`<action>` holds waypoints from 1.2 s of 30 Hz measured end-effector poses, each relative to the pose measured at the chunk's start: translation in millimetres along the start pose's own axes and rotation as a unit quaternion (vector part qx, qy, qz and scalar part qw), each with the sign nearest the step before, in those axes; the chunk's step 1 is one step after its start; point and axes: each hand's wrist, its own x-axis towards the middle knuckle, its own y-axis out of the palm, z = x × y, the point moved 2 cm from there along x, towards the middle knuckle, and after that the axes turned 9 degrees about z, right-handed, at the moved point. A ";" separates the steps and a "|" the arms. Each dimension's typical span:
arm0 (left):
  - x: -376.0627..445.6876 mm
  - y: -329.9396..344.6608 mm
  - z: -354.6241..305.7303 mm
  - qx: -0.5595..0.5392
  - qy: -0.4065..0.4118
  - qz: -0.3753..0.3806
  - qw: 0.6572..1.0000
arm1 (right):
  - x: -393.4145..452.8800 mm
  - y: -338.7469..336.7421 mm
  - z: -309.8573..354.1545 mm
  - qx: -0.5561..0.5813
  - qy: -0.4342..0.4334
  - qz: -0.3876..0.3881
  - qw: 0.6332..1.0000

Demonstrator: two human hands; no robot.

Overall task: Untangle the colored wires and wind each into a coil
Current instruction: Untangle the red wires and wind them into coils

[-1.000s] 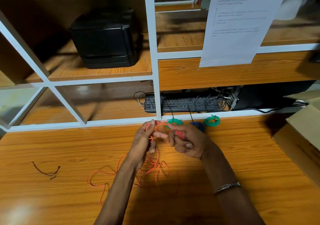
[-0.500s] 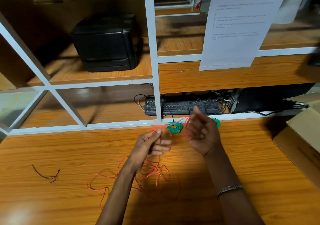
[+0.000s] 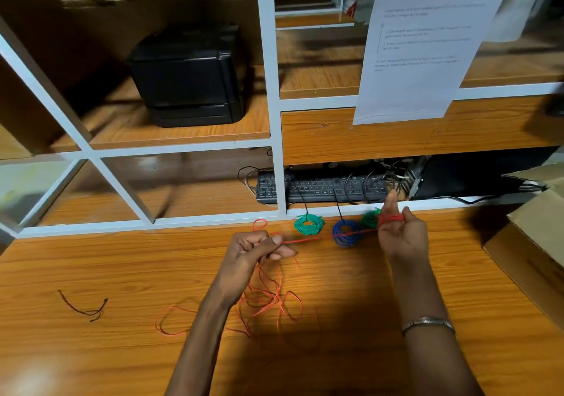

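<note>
Wooden bench [image 3: 91,365] holds your red wire [image 3: 268,301], mostly still a loose mess. Your left hand [image 3: 253,252] pinches it. Your right hand [image 3: 399,231] has some wound round its fingers. Two green coils [image 3: 309,223] and one blue coil [image 3: 346,232] look done.

A white sheet of paper [image 3: 427,45] hangs from the shelf frame [image 3: 271,90], and its bold heading reads "Fill Cardboard Box (Internal Packaging)". Above that heading a grey band at the top edge carries a number that looks like "223", though it is cut off and blurred. The smaller lines of print below the heading are too blurred to read, and so are the keys of the keyboard [image 3: 320,186].
</note>
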 end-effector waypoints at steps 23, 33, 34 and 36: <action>15.9 -30.0 31.8 0.055 -0.035 -0.189 0.980 | -66.6 84.7 -136.2 -0.135 0.358 0.399 0.833; 9.0 11.2 22.4 0.192 0.067 0.006 0.979 | -23.1 57.6 -97.7 -0.226 0.033 0.066 0.971; 10.2 13.8 23.4 0.215 0.074 0.017 0.974 | -20.1 48.1 -102.7 -0.357 0.032 0.030 0.933; 14.2 16.6 22.6 0.233 0.083 0.023 0.969 | -23.6 37.4 -116.8 -0.591 0.075 0.017 0.803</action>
